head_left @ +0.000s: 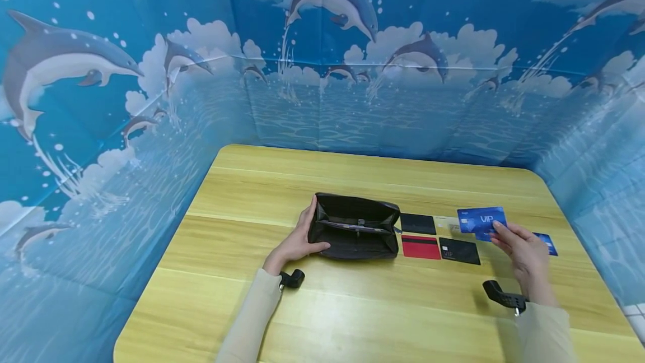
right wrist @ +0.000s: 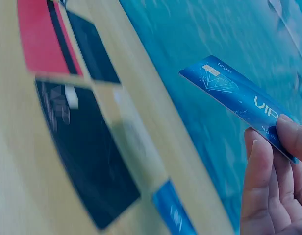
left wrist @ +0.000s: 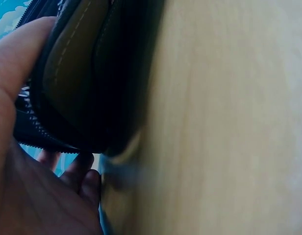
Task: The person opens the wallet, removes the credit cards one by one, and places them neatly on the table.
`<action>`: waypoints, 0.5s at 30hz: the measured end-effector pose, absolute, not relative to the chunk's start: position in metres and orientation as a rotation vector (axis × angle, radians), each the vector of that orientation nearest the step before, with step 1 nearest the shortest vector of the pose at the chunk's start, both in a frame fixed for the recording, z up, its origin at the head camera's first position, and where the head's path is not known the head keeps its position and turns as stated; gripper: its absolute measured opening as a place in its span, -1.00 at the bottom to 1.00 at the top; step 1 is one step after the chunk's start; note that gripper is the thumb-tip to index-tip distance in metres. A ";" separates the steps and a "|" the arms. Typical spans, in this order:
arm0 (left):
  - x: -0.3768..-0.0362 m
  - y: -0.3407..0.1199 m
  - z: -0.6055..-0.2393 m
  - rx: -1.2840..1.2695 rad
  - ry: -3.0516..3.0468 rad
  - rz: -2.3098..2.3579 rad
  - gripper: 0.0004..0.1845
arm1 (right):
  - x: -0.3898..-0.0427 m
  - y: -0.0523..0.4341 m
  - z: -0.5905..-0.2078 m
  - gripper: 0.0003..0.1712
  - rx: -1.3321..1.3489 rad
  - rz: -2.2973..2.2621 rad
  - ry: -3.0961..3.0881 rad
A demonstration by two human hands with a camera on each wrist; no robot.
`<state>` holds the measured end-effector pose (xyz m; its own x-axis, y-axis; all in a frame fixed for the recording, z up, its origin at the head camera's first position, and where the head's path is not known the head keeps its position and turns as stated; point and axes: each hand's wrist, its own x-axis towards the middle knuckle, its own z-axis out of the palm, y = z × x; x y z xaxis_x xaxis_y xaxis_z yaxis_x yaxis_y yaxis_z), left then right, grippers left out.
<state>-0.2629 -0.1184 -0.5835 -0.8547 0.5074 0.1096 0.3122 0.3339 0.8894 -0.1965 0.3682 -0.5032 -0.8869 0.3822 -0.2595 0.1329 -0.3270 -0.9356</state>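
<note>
Your right hand (head_left: pixel 524 251) pinches the thin, stiff, slick blue VIP card (head_left: pixel 481 220) by its edge at 3 o'clock of the soft open wallet (head_left: pixel 354 226), which your left hand (head_left: pixel 297 240) grips at its end on the worktop (head_left: pixel 353 307).

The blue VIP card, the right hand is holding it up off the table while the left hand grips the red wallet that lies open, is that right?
Not quite: the wallet is black, not red, as the head view shows; the red thing is a card lying beside it. The rest stands: the right hand holds the blue VIP card up off the table, and the left hand grips the open wallet.
</note>
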 end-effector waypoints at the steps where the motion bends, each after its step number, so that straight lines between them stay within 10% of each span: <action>1: -0.263 -0.119 -0.583 0.746 2.407 1.540 0.24 | -0.194 0.374 -0.505 -0.91 -0.697 2.351 -1.706; 15: -0.260 -0.118 -0.580 0.745 2.411 1.518 0.22 | -0.164 0.424 -0.533 -0.80 -1.057 2.257 -1.694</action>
